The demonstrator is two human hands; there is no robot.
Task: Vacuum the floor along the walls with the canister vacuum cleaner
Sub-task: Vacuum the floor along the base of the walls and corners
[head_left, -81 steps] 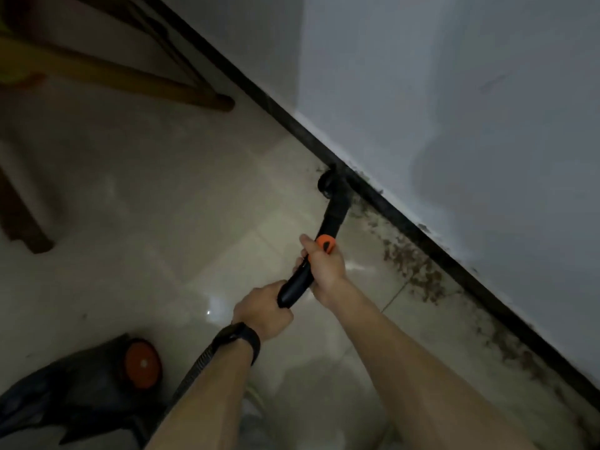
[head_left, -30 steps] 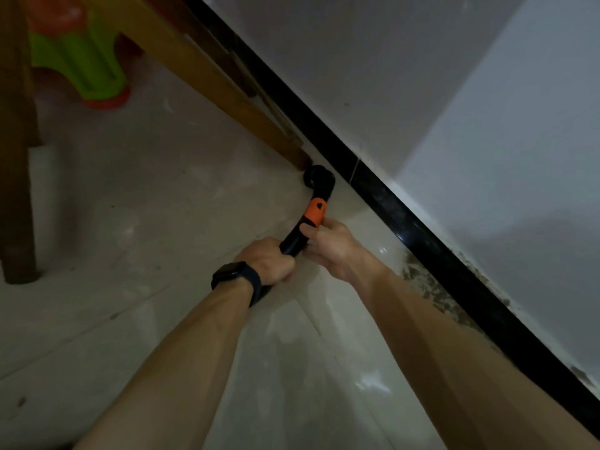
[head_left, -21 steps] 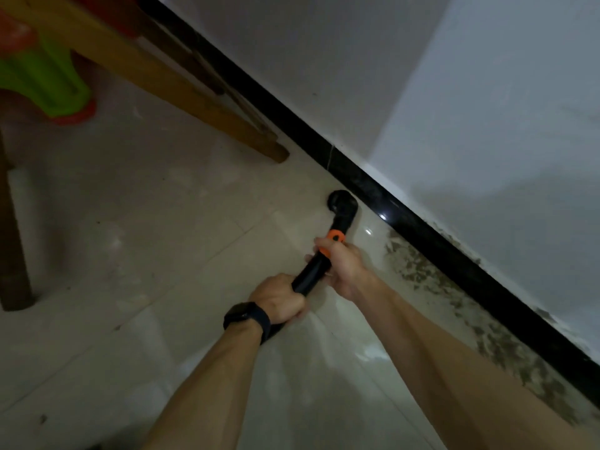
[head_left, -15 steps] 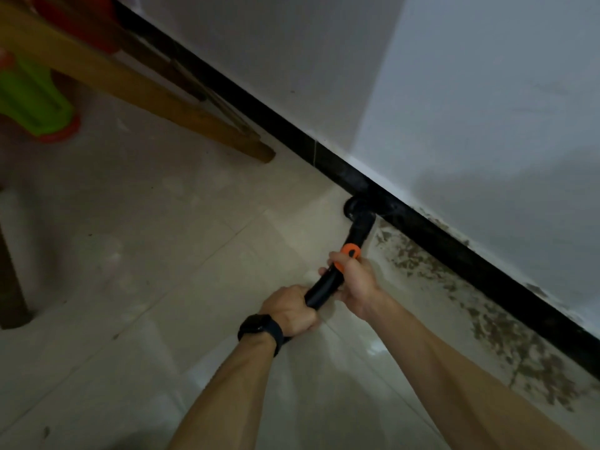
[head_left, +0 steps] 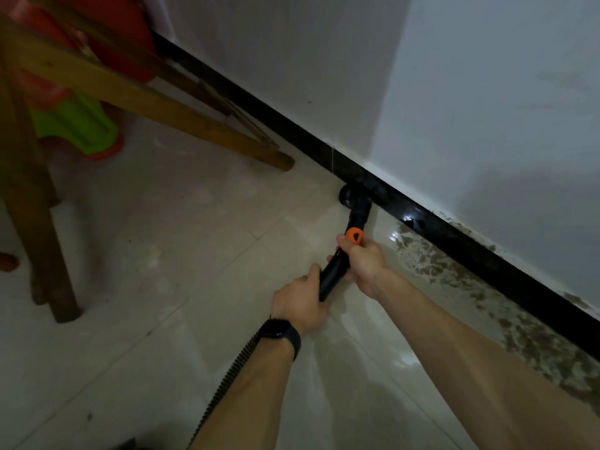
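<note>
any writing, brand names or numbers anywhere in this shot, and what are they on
No text here can be read.
Orange slide switch on the black vacuum wand: one dark mark, too small to read.
Black wristwatch: face dark, nothing shows.
Green and red plastic stool: blurred, no marks visible.

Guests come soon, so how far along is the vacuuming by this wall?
Done, apparently: the floor strip from the nozzle toward the wooden leg shows no specks. In hand: left hand and right hand grip the wand, nozzle at the black baseboard. Left: brown specks beside the baseboard nearer the person.
</note>
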